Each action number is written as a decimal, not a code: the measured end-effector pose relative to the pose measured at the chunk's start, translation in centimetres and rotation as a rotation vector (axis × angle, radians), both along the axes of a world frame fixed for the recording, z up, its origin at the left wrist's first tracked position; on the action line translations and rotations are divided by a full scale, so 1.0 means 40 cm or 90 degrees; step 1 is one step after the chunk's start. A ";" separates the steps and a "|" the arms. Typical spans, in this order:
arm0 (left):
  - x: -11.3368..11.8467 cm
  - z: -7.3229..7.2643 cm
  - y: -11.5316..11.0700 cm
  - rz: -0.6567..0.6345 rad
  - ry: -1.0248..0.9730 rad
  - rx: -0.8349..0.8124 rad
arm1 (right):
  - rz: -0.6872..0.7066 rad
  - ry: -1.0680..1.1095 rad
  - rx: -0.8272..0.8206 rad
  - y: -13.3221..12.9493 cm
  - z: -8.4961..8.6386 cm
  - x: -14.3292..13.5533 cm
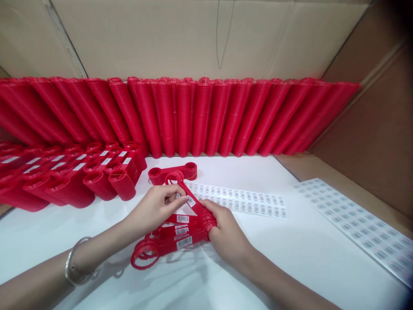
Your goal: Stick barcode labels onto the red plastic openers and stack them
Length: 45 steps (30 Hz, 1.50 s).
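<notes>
My right hand (226, 228) is closed round one end of several flat red plastic pieces (167, 245) with ring-shaped ends. They fan out leftward from my grip, and white barcode labels (184, 242) show on their bars. On the topmost piece, a barcode label (191, 201) lies right beside my left thumb. My left hand (164, 201) is closed, its fingers curled and its thumb tip at that piece's edge; anything between the fingers is hidden. Just behind it, a short red stack (190, 171) of such pieces lies on the table.
Tall red stacks (183, 120) line the cardboard wall (161, 38) at the back. Shorter labelled stacks (74, 181) crowd the left. A label sheet (251, 202) lies behind my right hand, and another label sheet (355, 228) is at the right on the white table (274, 258).
</notes>
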<state>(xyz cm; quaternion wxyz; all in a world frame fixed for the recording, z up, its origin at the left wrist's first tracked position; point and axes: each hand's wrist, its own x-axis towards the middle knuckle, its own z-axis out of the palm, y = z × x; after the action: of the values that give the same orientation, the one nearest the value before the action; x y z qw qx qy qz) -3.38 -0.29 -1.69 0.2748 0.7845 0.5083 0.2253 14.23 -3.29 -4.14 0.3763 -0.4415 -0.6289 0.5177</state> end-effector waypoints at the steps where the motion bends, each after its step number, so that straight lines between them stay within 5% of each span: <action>1: 0.000 -0.003 -0.003 -0.007 0.037 0.056 | 0.002 0.003 0.000 -0.001 0.001 0.000; 6: -0.004 -0.021 -0.009 -0.071 0.273 0.489 | 0.006 -0.017 0.026 -0.006 0.001 -0.005; 10: -0.014 -0.017 -0.002 -0.051 0.381 0.636 | 0.010 -0.050 0.044 -0.013 -0.007 -0.008; 15: -0.030 -0.007 0.020 0.043 0.422 0.590 | 0.019 -0.033 0.022 -0.017 -0.015 -0.009; 21: -0.041 -0.013 0.037 0.108 0.312 0.387 | 0.021 -0.012 0.004 -0.011 -0.005 -0.006; 29: -0.049 -0.022 0.045 0.062 0.149 0.318 | -0.013 0.014 -0.011 0.007 0.004 0.019; 37: 0.017 0.004 0.079 -0.016 0.369 0.218 | -0.069 0.022 -0.005 0.041 -0.028 0.058; 45: 0.030 -0.030 0.118 -0.006 0.442 0.211 | -0.071 0.009 -0.009 0.054 -0.049 0.064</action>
<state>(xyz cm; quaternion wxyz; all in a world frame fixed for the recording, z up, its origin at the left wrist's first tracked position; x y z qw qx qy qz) -2.19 4.41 -2.90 -0.0436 0.8501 0.5242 0.0241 16.79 -1.12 -6.12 0.4058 -0.4752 -0.5968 0.5034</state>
